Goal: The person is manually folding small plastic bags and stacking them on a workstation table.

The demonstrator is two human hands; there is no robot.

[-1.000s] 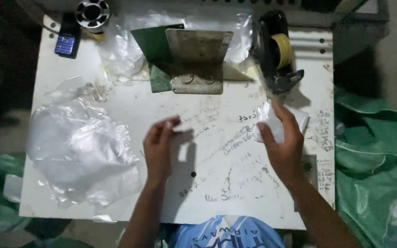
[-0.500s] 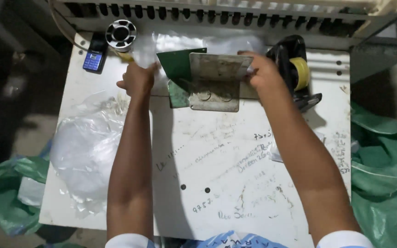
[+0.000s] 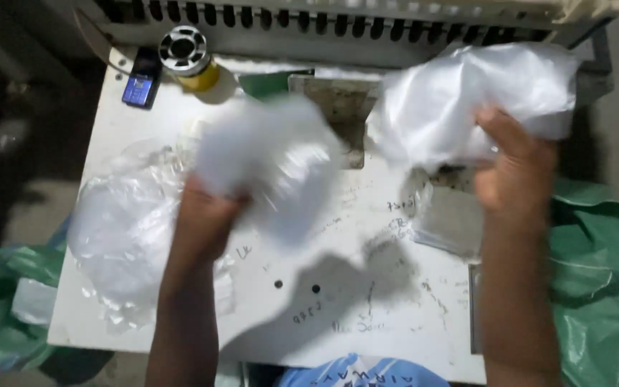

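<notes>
White, scribbled-over tabletop [image 3: 367,315] lies beneath both hands, which are raised above it. Left hand [image 3: 205,208] has its fingers clenched on a blurred clear plastic bag [image 3: 266,161], while right hand [image 3: 514,172] grips another bunched clear bag [image 3: 460,97]. More loose plastic [image 3: 120,229] lies just left of the left fingers.

White worktable [image 3: 367,315], green sacks [image 3: 603,258], dim floor [image 3: 8,208]
</notes>
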